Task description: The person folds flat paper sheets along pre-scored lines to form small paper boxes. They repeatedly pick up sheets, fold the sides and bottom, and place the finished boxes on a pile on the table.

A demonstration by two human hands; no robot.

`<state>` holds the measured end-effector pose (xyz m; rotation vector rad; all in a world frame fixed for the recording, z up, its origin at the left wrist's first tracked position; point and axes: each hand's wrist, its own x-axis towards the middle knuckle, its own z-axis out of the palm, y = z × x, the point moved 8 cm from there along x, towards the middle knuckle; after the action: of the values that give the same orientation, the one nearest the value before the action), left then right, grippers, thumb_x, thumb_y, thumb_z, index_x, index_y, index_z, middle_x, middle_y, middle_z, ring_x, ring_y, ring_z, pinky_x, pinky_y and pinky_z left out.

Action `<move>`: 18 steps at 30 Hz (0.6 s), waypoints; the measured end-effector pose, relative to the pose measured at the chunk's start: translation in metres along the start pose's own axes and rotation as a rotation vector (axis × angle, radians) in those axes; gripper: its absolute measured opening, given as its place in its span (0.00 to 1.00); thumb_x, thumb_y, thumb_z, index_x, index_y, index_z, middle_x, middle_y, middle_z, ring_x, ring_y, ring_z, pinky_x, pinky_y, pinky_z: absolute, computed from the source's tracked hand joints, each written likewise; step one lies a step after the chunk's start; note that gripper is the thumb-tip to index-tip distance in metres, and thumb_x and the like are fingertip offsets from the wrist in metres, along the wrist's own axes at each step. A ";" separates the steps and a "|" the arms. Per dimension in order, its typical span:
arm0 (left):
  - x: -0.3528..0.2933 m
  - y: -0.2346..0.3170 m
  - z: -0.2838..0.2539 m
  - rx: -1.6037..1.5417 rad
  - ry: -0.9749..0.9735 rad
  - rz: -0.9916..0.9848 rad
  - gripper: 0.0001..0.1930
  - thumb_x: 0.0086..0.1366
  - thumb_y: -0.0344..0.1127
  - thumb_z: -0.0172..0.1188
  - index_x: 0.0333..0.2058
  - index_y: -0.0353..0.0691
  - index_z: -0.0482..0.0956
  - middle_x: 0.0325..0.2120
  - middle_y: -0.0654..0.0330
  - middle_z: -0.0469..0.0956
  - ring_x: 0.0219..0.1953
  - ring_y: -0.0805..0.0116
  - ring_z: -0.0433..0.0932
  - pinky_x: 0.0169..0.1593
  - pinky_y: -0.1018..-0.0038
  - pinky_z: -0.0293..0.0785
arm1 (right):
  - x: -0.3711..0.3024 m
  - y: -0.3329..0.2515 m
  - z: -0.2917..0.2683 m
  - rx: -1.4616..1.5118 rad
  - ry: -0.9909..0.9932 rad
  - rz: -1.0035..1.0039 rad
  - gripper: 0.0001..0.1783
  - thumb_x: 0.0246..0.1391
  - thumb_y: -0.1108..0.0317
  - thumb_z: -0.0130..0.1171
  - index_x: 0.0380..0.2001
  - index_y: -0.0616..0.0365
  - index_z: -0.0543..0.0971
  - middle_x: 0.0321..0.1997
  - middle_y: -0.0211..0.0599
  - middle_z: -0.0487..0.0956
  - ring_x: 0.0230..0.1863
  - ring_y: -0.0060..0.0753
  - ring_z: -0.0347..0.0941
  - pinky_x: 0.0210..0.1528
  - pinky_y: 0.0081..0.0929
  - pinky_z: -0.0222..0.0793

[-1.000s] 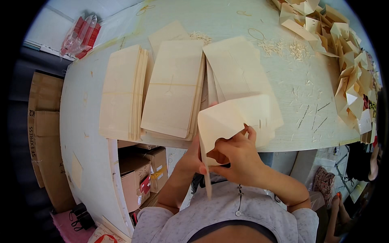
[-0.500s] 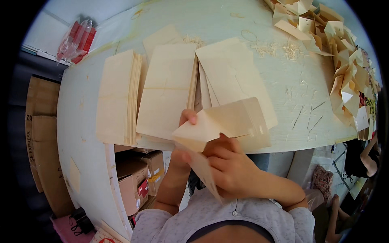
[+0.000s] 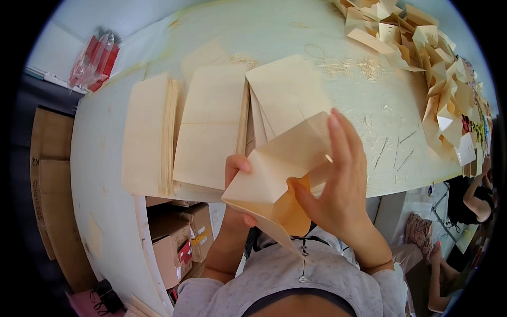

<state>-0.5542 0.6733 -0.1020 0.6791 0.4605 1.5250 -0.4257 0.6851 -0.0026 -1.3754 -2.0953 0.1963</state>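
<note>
A cream folded paper piece [image 3: 269,171] is raised over the table's near edge, spread into a pocket shape with a tan inside. My left hand [image 3: 237,169] grips its left corner, fingers on the far side and thumb low on the near side. At its right side is my right hand [image 3: 338,179], fingers stretched up along the edge and thumb apart, near the notch of the pocket. A tiny pale sliver shows beside the right palm. Behind the piece lie a banded stack of flat cream sheets [image 3: 211,116] and a looser fan of sheets [image 3: 290,90].
Another stack of cream sheets [image 3: 148,132] lies at the left. Small pale slivers [image 3: 368,68] are scattered on the table. A heap of folded paper pieces [image 3: 443,84] fills the far right. Cardboard boxes [image 3: 198,227] sit beneath. Another person's arm [image 3: 475,198] shows at the right.
My right hand has come off the near middle of the paper piece and moved up and right, fingers opening out. The piece has spread wider, showing its tan inside. My left hand keeps its grip.
</note>
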 end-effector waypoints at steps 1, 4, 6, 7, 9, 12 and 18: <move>0.000 0.000 0.000 0.022 0.000 -0.010 0.41 0.37 0.51 0.74 0.45 0.48 0.55 0.44 0.57 0.65 0.50 0.63 0.66 0.49 0.69 0.67 | 0.000 0.003 0.005 0.031 -0.026 0.015 0.54 0.24 0.75 0.69 0.59 0.59 0.52 0.54 0.53 0.61 0.52 0.50 0.60 0.50 0.40 0.56; 0.000 0.003 0.003 0.027 -0.027 -0.050 0.43 0.35 0.52 0.74 0.46 0.48 0.56 0.46 0.57 0.64 0.52 0.63 0.64 0.51 0.68 0.66 | 0.001 0.005 0.008 0.053 -0.043 0.026 0.54 0.23 0.76 0.68 0.59 0.55 0.53 0.53 0.50 0.62 0.51 0.50 0.61 0.49 0.39 0.57; 0.002 0.003 0.009 0.007 -0.055 -0.071 0.43 0.35 0.52 0.74 0.47 0.48 0.56 0.47 0.57 0.64 0.53 0.63 0.64 0.52 0.68 0.66 | 0.001 0.005 0.009 0.053 -0.021 0.027 0.54 0.23 0.76 0.68 0.59 0.55 0.53 0.52 0.48 0.63 0.50 0.49 0.61 0.48 0.38 0.57; 0.004 0.002 0.009 0.009 -0.066 -0.081 0.43 0.35 0.52 0.74 0.47 0.48 0.56 0.47 0.57 0.64 0.53 0.62 0.64 0.52 0.67 0.66 | 0.001 0.005 0.009 0.056 -0.032 0.037 0.55 0.22 0.76 0.68 0.59 0.55 0.54 0.51 0.48 0.63 0.50 0.48 0.61 0.48 0.38 0.57; 0.003 0.001 0.011 0.010 -0.068 -0.082 0.43 0.36 0.53 0.74 0.47 0.48 0.56 0.47 0.56 0.64 0.53 0.62 0.64 0.52 0.67 0.66 | 0.002 0.005 0.011 0.064 -0.058 0.049 0.55 0.21 0.76 0.68 0.59 0.55 0.54 0.50 0.47 0.63 0.49 0.47 0.61 0.48 0.37 0.57; 0.002 -0.002 0.011 0.028 -0.048 -0.075 0.44 0.36 0.53 0.73 0.48 0.49 0.55 0.48 0.56 0.64 0.53 0.62 0.64 0.52 0.67 0.66 | 0.004 0.010 0.012 0.143 -0.074 0.086 0.56 0.20 0.75 0.69 0.59 0.53 0.54 0.50 0.47 0.63 0.48 0.46 0.61 0.48 0.38 0.56; -0.003 -0.006 0.010 0.072 0.027 -0.062 0.44 0.38 0.54 0.72 0.49 0.49 0.55 0.48 0.56 0.63 0.53 0.62 0.64 0.52 0.66 0.66 | 0.000 0.005 0.026 -0.072 -0.052 0.055 0.56 0.20 0.75 0.69 0.60 0.48 0.55 0.49 0.45 0.63 0.47 0.45 0.61 0.46 0.37 0.56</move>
<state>-0.5429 0.6701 -0.0987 0.6945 0.5542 1.4657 -0.4365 0.6930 -0.0257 -1.4862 -2.1270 0.1830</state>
